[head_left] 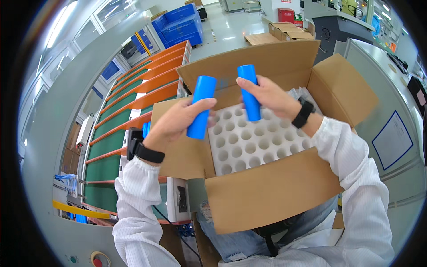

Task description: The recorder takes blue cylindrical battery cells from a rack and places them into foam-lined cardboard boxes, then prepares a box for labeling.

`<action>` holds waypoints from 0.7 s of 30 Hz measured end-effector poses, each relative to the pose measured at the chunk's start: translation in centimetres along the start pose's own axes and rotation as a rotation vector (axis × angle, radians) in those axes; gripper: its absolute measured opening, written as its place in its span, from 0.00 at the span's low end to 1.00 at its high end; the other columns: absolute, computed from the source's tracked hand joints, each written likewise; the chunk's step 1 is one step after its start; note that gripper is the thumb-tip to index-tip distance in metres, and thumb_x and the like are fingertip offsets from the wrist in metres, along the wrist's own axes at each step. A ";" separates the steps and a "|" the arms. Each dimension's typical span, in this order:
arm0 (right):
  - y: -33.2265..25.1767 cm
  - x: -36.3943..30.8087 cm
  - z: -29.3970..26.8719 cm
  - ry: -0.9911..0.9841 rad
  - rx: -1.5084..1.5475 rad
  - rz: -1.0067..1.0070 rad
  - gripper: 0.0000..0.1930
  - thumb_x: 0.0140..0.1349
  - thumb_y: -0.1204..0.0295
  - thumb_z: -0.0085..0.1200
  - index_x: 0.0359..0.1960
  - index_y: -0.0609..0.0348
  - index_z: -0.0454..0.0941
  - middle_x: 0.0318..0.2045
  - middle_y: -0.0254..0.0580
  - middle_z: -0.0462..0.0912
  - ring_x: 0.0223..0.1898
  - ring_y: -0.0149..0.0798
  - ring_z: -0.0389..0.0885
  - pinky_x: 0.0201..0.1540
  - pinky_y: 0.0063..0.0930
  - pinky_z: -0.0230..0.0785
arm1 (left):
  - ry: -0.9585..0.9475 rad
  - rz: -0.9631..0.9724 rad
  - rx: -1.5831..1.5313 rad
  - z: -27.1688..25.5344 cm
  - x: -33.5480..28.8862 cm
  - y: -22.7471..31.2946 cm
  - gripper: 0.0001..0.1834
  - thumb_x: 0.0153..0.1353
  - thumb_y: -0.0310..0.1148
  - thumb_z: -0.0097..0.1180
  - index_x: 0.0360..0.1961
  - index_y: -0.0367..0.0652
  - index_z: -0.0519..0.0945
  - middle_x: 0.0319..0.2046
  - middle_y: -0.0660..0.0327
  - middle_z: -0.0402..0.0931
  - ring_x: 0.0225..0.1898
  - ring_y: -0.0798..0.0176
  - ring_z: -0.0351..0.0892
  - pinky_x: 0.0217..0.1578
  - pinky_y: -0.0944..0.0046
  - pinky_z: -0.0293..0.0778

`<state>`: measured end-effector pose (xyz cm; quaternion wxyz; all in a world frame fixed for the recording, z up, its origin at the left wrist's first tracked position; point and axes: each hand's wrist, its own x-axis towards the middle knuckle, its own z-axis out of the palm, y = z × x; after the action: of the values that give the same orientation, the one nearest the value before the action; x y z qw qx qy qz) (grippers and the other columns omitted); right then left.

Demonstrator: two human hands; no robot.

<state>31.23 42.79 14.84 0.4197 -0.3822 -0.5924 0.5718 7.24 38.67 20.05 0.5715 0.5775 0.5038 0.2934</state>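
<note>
My left hand (175, 120) is closed round a blue cylindrical battery cell (204, 89), held tilted above the left side of an open cardboard box (271, 191). A second blue battery cell (252, 109) is gripped in my right hand (278, 98), over the box's far part and leaning a little the other way. The two cells are apart. Below them, inside the box, lies a white foam tray (218, 162) with rows of round holes. The holes I can see hold no cells. My hands and the cells hide part of the tray's far left area.
On the left runs a green conveyor (102, 155) with orange dividers (153, 91); blue cells (146, 129) show beside my left wrist. A grey cabinet (382, 115) stands at the right. Blue boxes (180, 26) and cardboard boxes (289, 32) are farther off. Clear plastic (302, 94) lies at the tray's far corner.
</note>
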 end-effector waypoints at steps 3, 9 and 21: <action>-1.2 1.5 -2.2 -0.032 -0.523 0.148 0.35 0.57 0.52 0.59 0.54 0.70 0.64 0.30 0.47 0.79 0.30 0.38 0.81 0.32 0.31 0.75 | 0.094 -0.062 0.334 -1.8 2.3 -0.6 0.24 0.62 0.46 0.59 0.44 0.32 0.74 0.31 0.58 0.79 0.28 0.65 0.82 0.29 0.66 0.78; 2.5 6.6 -1.7 -0.269 -1.346 0.112 0.34 0.47 0.63 0.61 0.53 0.72 0.66 0.36 0.61 0.82 0.39 0.54 0.83 0.38 0.41 0.75 | 0.124 -0.041 1.367 0.2 9.5 -4.9 0.27 0.50 0.41 0.61 0.47 0.31 0.74 0.40 0.45 0.80 0.38 0.48 0.83 0.37 0.54 0.79; -7.8 -9.7 -8.8 -0.381 -1.575 0.149 0.27 0.48 0.60 0.66 0.51 0.53 0.77 0.36 0.47 0.84 0.39 0.53 0.83 0.41 0.45 0.74 | 0.225 0.188 1.488 0.8 12.3 -8.9 0.12 0.44 0.30 0.61 0.31 0.36 0.84 0.35 0.44 0.82 0.40 0.43 0.83 0.42 0.53 0.80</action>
<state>43.09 36.42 21.97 -0.1194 -0.4997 -0.8551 0.0692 9.68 48.21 8.55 -0.0511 0.8178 0.5728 -0.0190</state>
